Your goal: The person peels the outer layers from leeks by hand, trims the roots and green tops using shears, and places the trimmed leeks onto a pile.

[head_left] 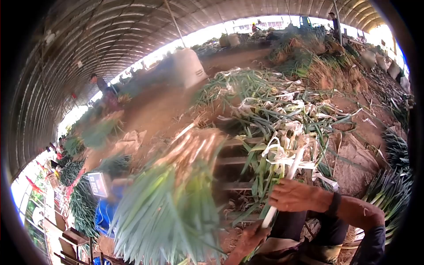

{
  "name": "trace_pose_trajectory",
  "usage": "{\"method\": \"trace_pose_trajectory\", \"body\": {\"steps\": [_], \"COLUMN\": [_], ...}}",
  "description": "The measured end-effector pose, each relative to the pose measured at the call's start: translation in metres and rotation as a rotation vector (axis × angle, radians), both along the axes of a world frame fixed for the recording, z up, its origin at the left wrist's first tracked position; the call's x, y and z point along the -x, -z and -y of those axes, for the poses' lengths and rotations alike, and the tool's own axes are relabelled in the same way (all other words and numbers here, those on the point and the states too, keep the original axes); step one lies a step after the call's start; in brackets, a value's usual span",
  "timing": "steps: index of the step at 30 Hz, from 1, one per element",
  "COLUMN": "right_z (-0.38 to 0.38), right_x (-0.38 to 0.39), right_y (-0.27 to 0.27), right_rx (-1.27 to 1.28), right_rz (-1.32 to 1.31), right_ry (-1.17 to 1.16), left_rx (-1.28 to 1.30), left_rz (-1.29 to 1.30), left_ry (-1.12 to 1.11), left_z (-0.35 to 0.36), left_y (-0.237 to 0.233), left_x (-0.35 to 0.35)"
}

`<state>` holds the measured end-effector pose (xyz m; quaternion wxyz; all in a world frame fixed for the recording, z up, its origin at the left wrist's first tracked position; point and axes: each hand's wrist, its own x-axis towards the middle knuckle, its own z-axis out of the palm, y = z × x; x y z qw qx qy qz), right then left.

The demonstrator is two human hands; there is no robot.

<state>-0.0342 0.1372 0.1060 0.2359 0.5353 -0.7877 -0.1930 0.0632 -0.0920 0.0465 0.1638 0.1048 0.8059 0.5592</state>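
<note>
A long white stalk of a green onion (297, 167) slants between my two hands. My right hand (289, 196), with a dark band on its wrist, is closed around the middle of the stalk. Lower down, near the bottom edge, my left hand (252, 237) is wrapped round the stalk's other end. Just beyond lies a heap of peeled leaves and pale skins (282, 137). A large bundle of green onions (172, 207) rests to the left, its leaves toward me and its stalks pointing away.
Wooden slats (238, 161) show between bundle and heap. A white sack (190, 66) stands further off on bare soil. More green onions (384, 198) lie at right. At left are a boxed display (98, 184) and blue plastic (102, 216). A person (102, 84) is in the left background.
</note>
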Motion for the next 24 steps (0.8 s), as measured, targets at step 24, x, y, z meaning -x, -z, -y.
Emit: {"method": "trace_pose_trajectory", "body": {"steps": [24], "right_z": [-0.405], "right_x": [-0.317], "right_y": [0.052], "right_rx": [1.466], "right_rz": [-0.118], "right_ry": [1.676], "left_rx": [0.431], "left_rz": [-0.601], "left_ry": [-0.099], "left_z": [0.019], "left_y": [0.061], "left_x": [0.085]}}
